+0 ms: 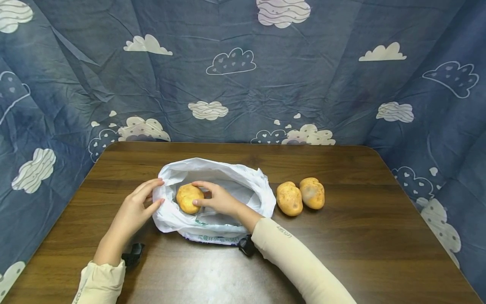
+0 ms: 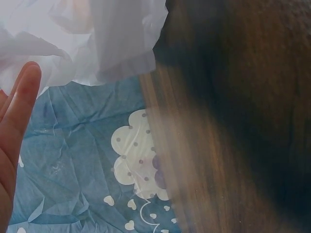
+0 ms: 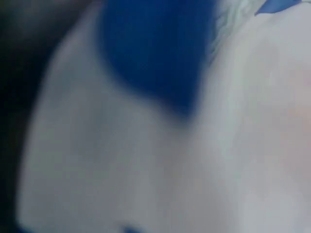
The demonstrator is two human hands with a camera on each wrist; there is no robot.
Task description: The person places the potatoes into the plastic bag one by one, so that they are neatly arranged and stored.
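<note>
A white plastic bag [image 1: 262, 185] lies with its mouth spread wide on the table. Inside its left part is a yellow potato [image 1: 188, 197]. My right hand [image 1: 218, 199] reaches into the bag and holds this potato at its right side between thumb and fingers. At the bag's left edge, my left hand [image 1: 138, 207] holds the rim with thumb and fingertips. The left wrist view shows one finger [image 2: 26, 92] against the white plastic. Blurred white and blue plastic [image 3: 155, 160] fills the right wrist view, and the right hand is hidden there.
Two more potatoes, one nearer [image 1: 289, 199] and one farther right [image 1: 312, 193], lie side by side just right of the bag. The brown wooden table [image 1: 364, 236] ends at the back against a blue cloth [image 1: 235, 97] printed with clouds.
</note>
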